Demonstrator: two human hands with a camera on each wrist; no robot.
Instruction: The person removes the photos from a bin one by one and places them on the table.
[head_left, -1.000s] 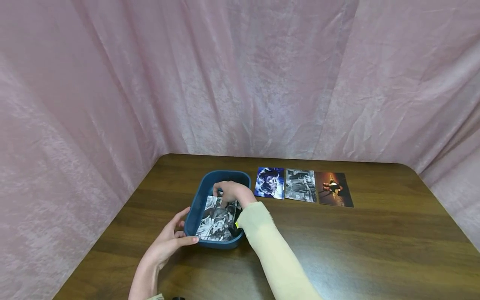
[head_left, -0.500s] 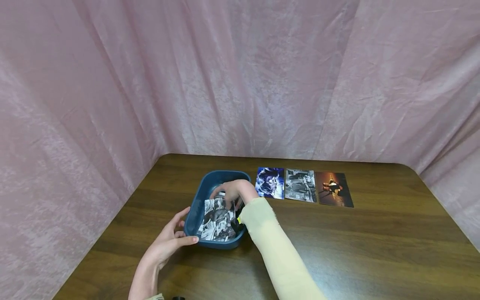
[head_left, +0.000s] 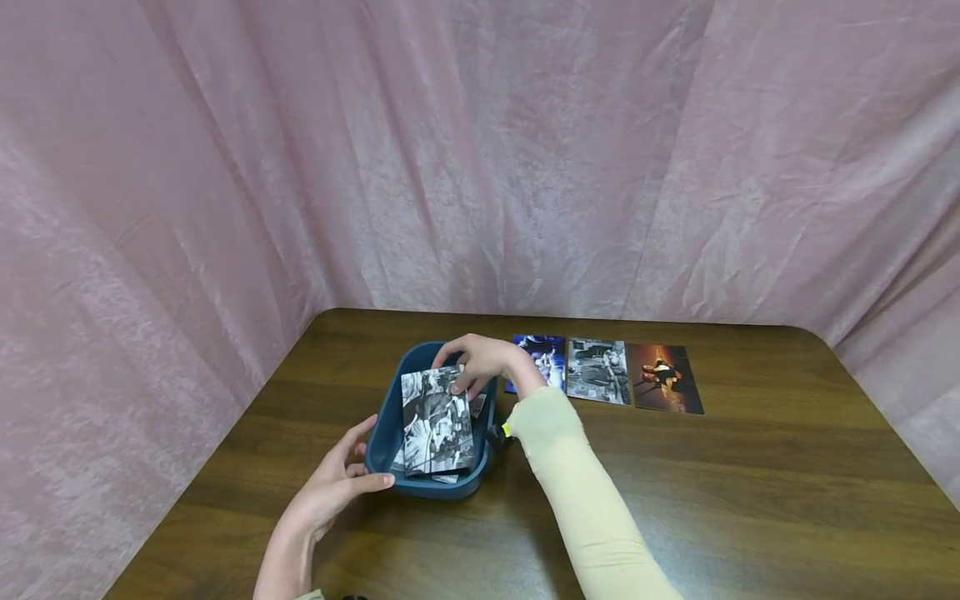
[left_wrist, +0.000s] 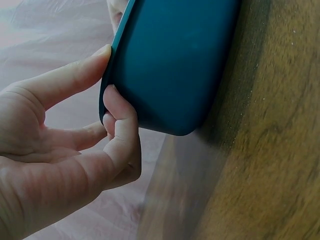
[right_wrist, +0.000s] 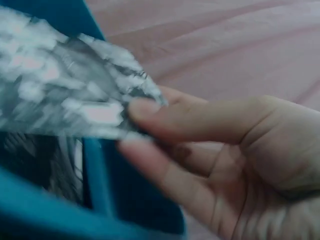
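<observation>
Left hand [head_left: 337, 486] gripped the near-left rim of the dark blue plastic tub [head_left: 392, 417], thumb and fingers curled on its edge. Right hand [head_left: 480, 364] pinched a black-and-white photo card [head_left: 437, 421] lifted above the tub. Three photo cards [head_left: 600, 372] lay in a row right of it on the brown wooden table [head_left: 750, 483].

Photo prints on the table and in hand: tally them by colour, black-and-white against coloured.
Black-and-white prints: 2, one held by the right hand over the blue tub, at, one on the table
Coloured prints: 2, blue, orange
Total: 4
</observation>
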